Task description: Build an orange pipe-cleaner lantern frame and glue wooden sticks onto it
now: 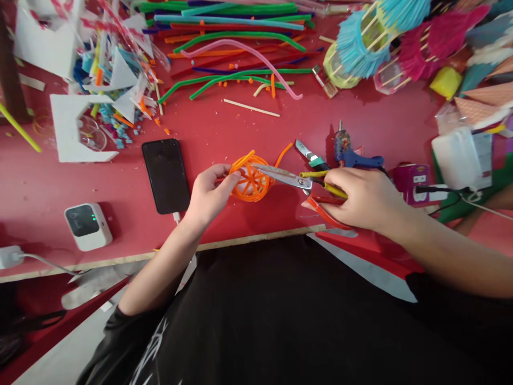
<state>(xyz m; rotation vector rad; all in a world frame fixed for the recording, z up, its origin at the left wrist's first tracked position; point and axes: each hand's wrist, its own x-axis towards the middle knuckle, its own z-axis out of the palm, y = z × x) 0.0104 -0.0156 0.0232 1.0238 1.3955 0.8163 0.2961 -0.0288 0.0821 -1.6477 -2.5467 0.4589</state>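
Note:
A round, wheel-like frame of orange pipe cleaner [262, 188] has crossing spokes and a loose tail at its upper right. My left hand [211, 195] pinches its left edge between thumb and fingers. In my right hand [356, 200] is a pair of scissors [284, 175] with red handles. Their blades point left, and the tips lie over the top of the orange frame; whether they touch it I cannot tell. Yellow stick-like pieces [315, 174] show by the right fingers, partly hidden. Just above lie a utility knife [310, 155] and a blue glue gun [352, 155].
Several coloured pipe cleaners [240, 48] lie across the back. Foam scraps [72, 128] and cut bits cover the left. A black phone [165, 175] and a white device [88, 226] sit nearer. Paper-frilled models [360, 48] stand back right, above a purple socket block [412, 182].

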